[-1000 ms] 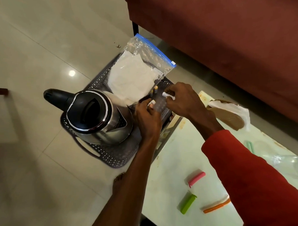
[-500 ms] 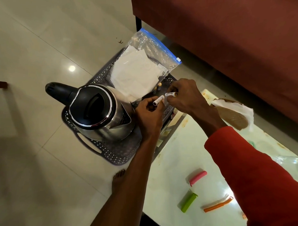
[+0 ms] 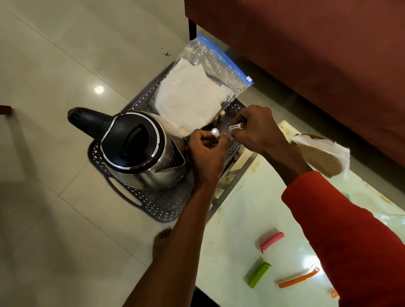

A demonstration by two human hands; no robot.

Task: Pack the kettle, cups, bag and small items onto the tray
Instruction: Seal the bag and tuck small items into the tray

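A red sofa (image 3: 320, 57) fills the upper right, above a pale tiled floor (image 3: 44, 67). A white table (image 3: 268, 220) runs along the lower right, and a dark lattice tray (image 3: 153, 208) sits at its far corner, jutting out over the floor. On the tray's near left part stands the steel kettle (image 3: 142, 153), black lid up, handle pointing left. Behind it a clear zip bag (image 3: 201, 89) with a blue seal and white contents lies tilted across the tray's far end, its top past the rim. The left hand (image 3: 206, 153), fingers curled, holds a small white battery (image 3: 215, 132) upright just beside the kettle's spout. The right hand (image 3: 253, 131), in a red sleeve (image 3: 360, 239), pinches a second battery (image 3: 237, 126) lying level, close to the first; both are over the tray's right side. Two more batteries (image 3: 221, 114) stand on the tray below the bag's edge. On the table lie a brown pad (image 3: 321, 158) with white paper, a pink clip (image 3: 271, 241), a green clip (image 3: 258, 274) and an orange clip (image 3: 297, 279). A bare foot (image 3: 161, 242) shows on the floor.
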